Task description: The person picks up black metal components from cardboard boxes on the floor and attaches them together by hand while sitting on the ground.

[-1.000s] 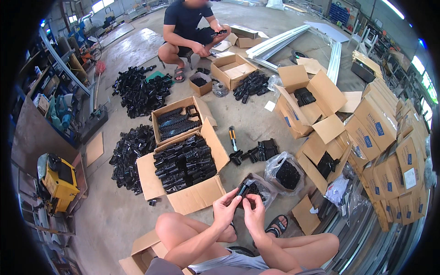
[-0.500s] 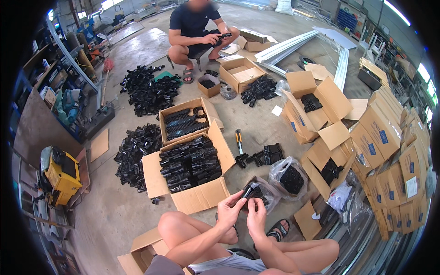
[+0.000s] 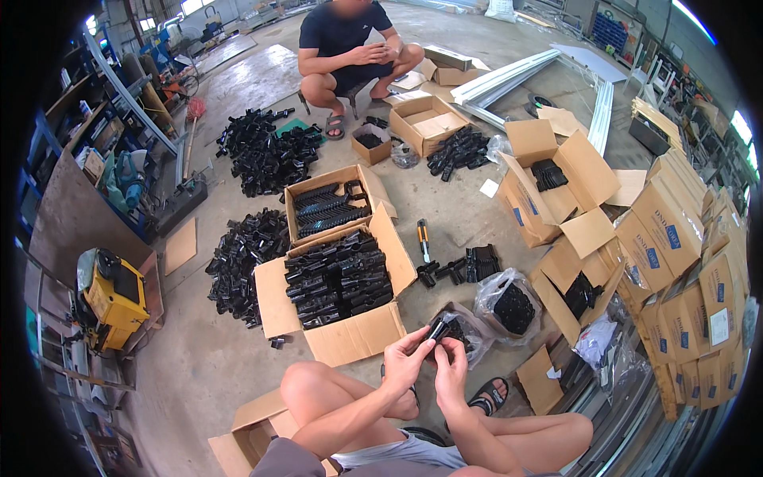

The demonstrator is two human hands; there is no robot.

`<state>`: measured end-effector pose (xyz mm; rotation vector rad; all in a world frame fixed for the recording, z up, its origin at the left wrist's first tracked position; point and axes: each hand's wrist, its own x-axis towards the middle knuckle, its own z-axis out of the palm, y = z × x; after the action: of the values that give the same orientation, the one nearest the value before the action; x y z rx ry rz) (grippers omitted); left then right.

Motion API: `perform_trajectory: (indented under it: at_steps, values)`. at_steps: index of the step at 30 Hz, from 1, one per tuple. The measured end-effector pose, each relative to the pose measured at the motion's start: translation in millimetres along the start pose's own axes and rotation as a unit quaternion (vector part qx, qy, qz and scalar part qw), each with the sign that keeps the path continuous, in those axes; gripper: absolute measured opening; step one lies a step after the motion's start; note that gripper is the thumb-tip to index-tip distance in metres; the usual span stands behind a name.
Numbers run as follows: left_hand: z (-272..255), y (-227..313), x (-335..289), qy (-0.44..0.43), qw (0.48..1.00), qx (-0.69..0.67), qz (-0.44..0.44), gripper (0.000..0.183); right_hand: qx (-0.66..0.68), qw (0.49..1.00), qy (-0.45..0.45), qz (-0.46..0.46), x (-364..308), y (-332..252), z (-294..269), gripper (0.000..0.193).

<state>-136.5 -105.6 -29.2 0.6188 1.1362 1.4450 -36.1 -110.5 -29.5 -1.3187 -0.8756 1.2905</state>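
Above my knees, my left hand (image 3: 405,362) is closed around a glossy black plastic part (image 3: 436,331), tilted upward. My right hand (image 3: 451,372) has its fingertips pinched at the lower end of that part; any small piece between them is hidden. Just behind my hands stands a clear plastic bag (image 3: 479,338) with small black pieces in it. Beside it, another plastic-lined container (image 3: 531,324) holds many small black bits. Ahead on the left, an open carton (image 3: 350,343) is packed with rows of similar black parts.
Loose black parts lie in heaps (image 3: 246,266) left of the cartons. A utility knife (image 3: 423,241) rests on the floor. Opposite, a co-worker (image 3: 346,48) squats with both hands together. Stacked cartons (image 3: 660,238) and metal profiles (image 3: 612,429) line the right. A yellow machine (image 3: 115,298) stands left.
My right fingertips have come up against the black part in my left hand. The co-worker's hands have drawn closer together. The whole view has shifted slightly.
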Motion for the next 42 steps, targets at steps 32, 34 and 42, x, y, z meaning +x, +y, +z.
perform_trajectory:
  at_steps: [32,34,42]
  values:
    - [-7.9,-13.1,8.0,-0.031,0.996,0.044,-0.067,0.050,-0.082,0.995,0.004,-0.064,-4.1,-9.9,-8.4,0.040]
    - [-7.0,3.5,7.9,-0.008,0.992,-0.033,-0.122,0.044,-0.121,0.990,-0.040,-0.059,-16.6,-54.1,-1.0,0.051]
    - [3.3,38.1,-2.7,-0.091,0.960,-0.206,-0.169,0.037,-0.049,0.989,-0.100,-0.094,-41.4,-92.0,-16.5,0.052]
